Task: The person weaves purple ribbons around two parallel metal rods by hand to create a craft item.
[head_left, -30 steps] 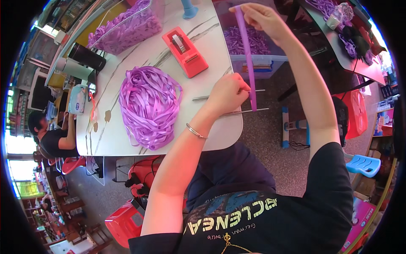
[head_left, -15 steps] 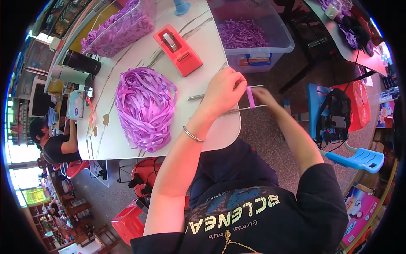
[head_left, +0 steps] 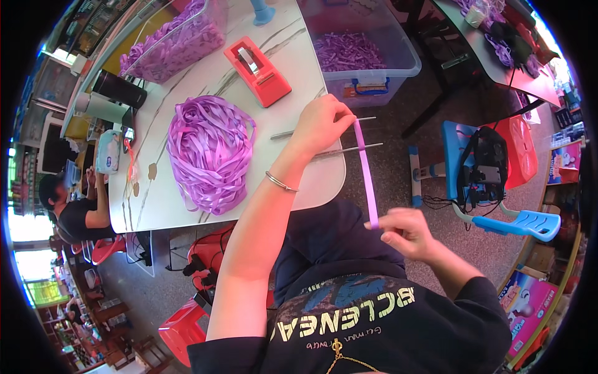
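Note:
Past the table's right edge jut two thin metal rods [head_left: 349,149], side by side. My left hand [head_left: 321,124] is closed over them, thumb and fingers pinching a purple ribbon [head_left: 366,174] beside the farther rod. From there the ribbon runs taut down toward me, crossing the nearer rod. Its lower end is held in my right hand [head_left: 408,234], over my lap, fingers curled and slightly blurred. Left of my left forearm, a large heap of loose purple ribbon [head_left: 212,156] lies on the white marbled table [head_left: 293,181].
Behind the heap stands a red tape dispenser [head_left: 256,71]. A clear bin of ribbon pieces [head_left: 177,43] sits at the back left, another clear bin [head_left: 398,65] beyond the table's right edge. A blue chair [head_left: 458,149] stands right; a person [head_left: 78,206] sits at far left.
My right hand has moved from beside the rod ends down toward me, drawing out a straight length of ribbon. My left hand stays at the rods.

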`<state>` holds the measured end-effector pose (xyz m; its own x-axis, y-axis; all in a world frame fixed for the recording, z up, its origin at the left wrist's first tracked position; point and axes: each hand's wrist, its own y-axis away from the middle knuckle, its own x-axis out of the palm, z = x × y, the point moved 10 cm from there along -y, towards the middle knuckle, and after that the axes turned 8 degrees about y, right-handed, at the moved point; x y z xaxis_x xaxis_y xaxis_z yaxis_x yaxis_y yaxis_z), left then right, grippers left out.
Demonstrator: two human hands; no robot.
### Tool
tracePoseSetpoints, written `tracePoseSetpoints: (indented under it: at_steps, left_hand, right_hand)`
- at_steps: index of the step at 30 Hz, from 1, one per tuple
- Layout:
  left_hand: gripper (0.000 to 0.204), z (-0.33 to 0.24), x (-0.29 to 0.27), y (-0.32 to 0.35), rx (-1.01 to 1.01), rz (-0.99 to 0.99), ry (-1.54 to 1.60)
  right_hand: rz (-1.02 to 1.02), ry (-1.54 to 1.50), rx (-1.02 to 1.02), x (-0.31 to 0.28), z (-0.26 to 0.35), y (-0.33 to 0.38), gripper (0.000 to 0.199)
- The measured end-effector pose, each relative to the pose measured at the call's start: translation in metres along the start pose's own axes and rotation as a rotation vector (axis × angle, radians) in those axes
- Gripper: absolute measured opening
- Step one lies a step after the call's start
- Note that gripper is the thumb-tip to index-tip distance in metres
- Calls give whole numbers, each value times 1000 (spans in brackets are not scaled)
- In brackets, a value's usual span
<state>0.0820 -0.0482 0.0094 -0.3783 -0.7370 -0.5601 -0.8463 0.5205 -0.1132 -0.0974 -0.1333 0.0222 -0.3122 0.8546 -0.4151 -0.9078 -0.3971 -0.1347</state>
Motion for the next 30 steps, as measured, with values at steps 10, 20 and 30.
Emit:
tracePoseSetpoints:
  at_steps: [10,20,30]
  left_hand:
    - [17,-9,-2,-2,53,-19,-34]
    - [18,2,-8,-3,48,-126,62]
    - [18,-6,2,-5,26,-13,-102]
  right_hand:
    - [-242,-78,-40,-89,-19,-161,21]
    - [-138,-269,292,-44,-166,-169,22]
    - [-288,-685,469,17,-165,-68,17]
